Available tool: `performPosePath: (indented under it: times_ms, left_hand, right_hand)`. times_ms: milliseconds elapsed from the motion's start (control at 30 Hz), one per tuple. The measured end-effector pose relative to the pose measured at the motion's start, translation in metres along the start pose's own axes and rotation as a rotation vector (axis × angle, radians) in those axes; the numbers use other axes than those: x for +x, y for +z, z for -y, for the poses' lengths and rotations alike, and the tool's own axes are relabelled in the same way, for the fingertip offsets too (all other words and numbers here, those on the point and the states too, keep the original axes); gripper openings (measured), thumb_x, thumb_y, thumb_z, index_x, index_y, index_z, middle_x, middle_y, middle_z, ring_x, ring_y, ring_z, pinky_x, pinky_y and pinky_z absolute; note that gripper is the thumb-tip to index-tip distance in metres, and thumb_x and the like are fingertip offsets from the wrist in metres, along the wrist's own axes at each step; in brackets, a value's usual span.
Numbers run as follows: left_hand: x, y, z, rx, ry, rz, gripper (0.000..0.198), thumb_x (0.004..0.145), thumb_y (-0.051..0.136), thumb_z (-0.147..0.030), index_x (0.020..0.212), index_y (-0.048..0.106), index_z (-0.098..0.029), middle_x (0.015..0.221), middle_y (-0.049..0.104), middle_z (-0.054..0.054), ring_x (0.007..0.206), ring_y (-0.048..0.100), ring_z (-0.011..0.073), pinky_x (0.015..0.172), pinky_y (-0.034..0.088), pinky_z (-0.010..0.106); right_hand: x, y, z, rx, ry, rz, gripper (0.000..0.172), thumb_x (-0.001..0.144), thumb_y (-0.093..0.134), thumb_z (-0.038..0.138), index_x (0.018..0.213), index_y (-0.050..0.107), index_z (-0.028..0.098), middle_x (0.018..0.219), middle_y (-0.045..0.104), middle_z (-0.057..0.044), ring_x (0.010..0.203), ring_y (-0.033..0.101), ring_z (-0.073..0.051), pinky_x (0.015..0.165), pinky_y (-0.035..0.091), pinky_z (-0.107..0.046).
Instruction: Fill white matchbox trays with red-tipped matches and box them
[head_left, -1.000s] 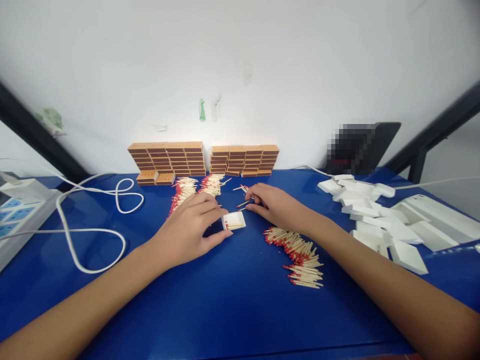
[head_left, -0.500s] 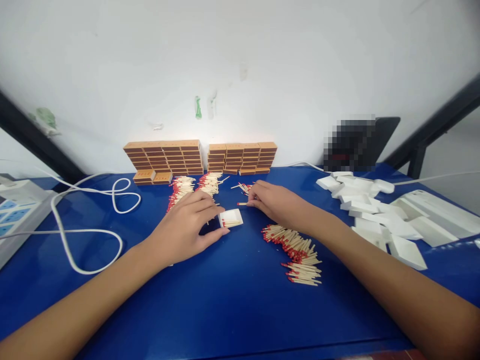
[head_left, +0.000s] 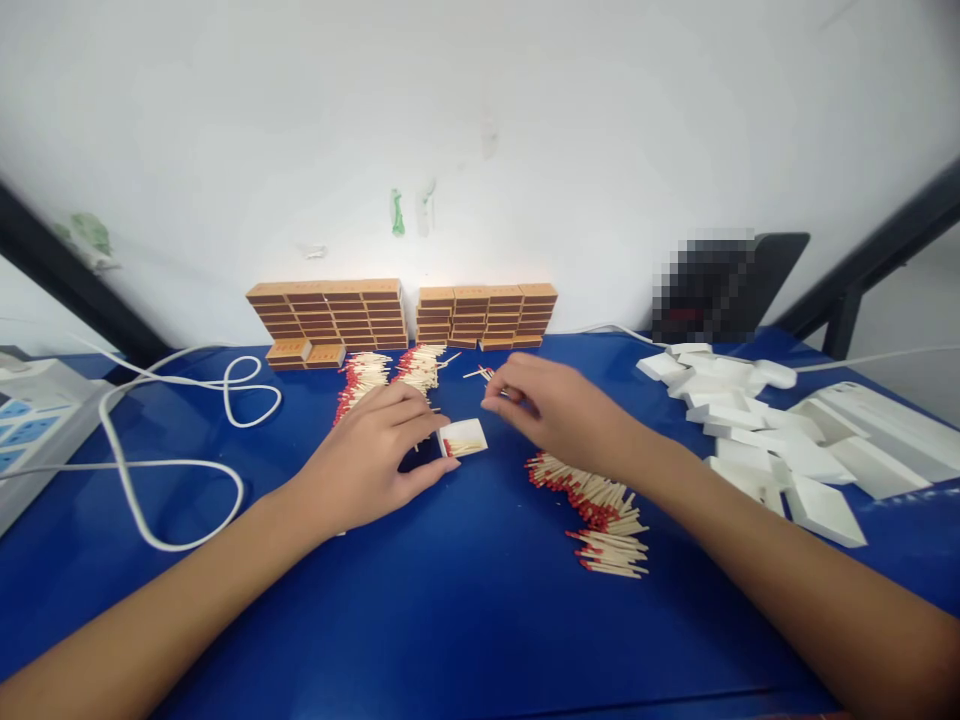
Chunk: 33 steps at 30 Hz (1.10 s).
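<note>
My left hand (head_left: pixel 386 445) grips the left end of a small white matchbox tray (head_left: pixel 472 431) between thumb and fingers, near the middle of the table. Several red-tipped matches (head_left: pixel 466 447) lie in the tray along its near side. Just right of and beyond the tray is my right hand (head_left: pixel 536 408), thumb and forefinger drawn together. What lies between those fingertips, if anything, is hidden. A small group of loose matches (head_left: pixel 480 373) shows behind the right hand, mostly covered by it. Below the right wrist spreads a larger pile of matches (head_left: pixel 600 500).
Two stacks of matchboxes (head_left: pixel 326 312) (head_left: pixel 486 316) stand against the wall. Before them lie two match heaps (head_left: pixel 365 375) (head_left: pixel 420 368). White trays (head_left: pixel 750 415) are jumbled on the right, a dark panel (head_left: pixel 769 285) behind. White cables (head_left: pixel 124 490) and a power strip (head_left: pixel 45 420) occupy the left.
The match seen at my right fingertips no longer shows there. The tray appears to hold more matches. My right hand's pose has shifted slightly; the left hand stays on the tray.
</note>
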<state>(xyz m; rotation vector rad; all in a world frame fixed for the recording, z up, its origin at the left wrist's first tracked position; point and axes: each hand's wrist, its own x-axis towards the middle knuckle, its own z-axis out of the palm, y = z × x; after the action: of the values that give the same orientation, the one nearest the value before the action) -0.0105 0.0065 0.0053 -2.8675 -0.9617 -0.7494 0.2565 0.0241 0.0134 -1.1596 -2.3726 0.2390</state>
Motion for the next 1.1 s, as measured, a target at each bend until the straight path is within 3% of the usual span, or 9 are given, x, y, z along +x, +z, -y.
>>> performPosePath:
  times_ms: [100, 267, 533, 667, 967, 1100]
  left_hand:
    - [0.000, 0.000, 0.000, 0.003, 0.000, -0.001, 0.030, 0.099, 0.072, -0.039, 0.119, 0.076, -0.017, 0.105, 0.075, 0.011, 0.109, 0.067, 0.0283, 0.098, 0.058, 0.047]
    - [0.000, 0.001, 0.001, 0.015, 0.016, -0.005, 0.030, 0.100, 0.072, -0.040, 0.119, 0.075, -0.018, 0.105, 0.075, 0.010, 0.110, 0.067, 0.0276, 0.100, 0.057, 0.046]
    - [0.000, -0.001, -0.001, 0.017, 0.022, 0.000, 0.030, 0.100, 0.071, -0.039, 0.118, 0.075, -0.016, 0.102, 0.075, 0.010, 0.109, 0.066, 0.0285, 0.099, 0.058, 0.047]
    - [0.000, -0.001, 0.000, 0.009, 0.010, 0.001, 0.030, 0.100, 0.072, -0.040, 0.119, 0.075, -0.018, 0.103, 0.075, 0.010, 0.109, 0.067, 0.0285, 0.099, 0.058, 0.047]
    - [0.000, -0.001, 0.000, 0.021, 0.016, 0.004, 0.030, 0.100, 0.071, -0.040, 0.118, 0.075, -0.016, 0.102, 0.075, 0.011, 0.110, 0.067, 0.0294, 0.099, 0.058, 0.048]
    - [0.000, 0.000, 0.000, 0.023, 0.020, -0.001, 0.031, 0.100, 0.071, -0.039, 0.119, 0.075, -0.016, 0.103, 0.076, 0.011, 0.110, 0.067, 0.0292, 0.100, 0.059, 0.049]
  right_hand:
    - [0.003, -0.010, -0.019, -0.089, 0.107, -0.060, 0.013, 0.103, 0.060, 0.026, 0.096, 0.069, 0.019, 0.096, 0.068, -0.007, 0.085, 0.062, -0.020, 0.075, 0.044, -0.033]
    - [0.004, -0.002, -0.038, -0.165, 0.209, 0.096, 0.011, 0.099, 0.067, 0.028, 0.092, 0.069, 0.020, 0.097, 0.068, -0.008, 0.085, 0.062, -0.022, 0.075, 0.043, -0.035]
    - [0.003, 0.007, -0.038, -0.137, 0.176, 0.089, 0.006, 0.101, 0.063, 0.025, 0.097, 0.065, 0.021, 0.101, 0.068, -0.007, 0.087, 0.062, -0.021, 0.077, 0.043, -0.033]
    - [0.005, 0.010, -0.038, -0.142, 0.183, 0.095, 0.011, 0.102, 0.061, 0.024, 0.091, 0.063, 0.021, 0.098, 0.067, -0.007, 0.086, 0.062, -0.021, 0.076, 0.042, -0.033]
    - [0.003, 0.000, -0.029, -0.119, 0.200, 0.190, 0.017, 0.106, 0.057, 0.024, 0.090, 0.063, 0.020, 0.098, 0.068, -0.008, 0.089, 0.063, -0.022, 0.077, 0.043, -0.032]
    - [0.010, 0.010, -0.026, -0.112, 0.159, 0.128, 0.016, 0.105, 0.060, 0.024, 0.090, 0.063, 0.020, 0.098, 0.067, -0.007, 0.084, 0.060, -0.020, 0.075, 0.042, -0.031]
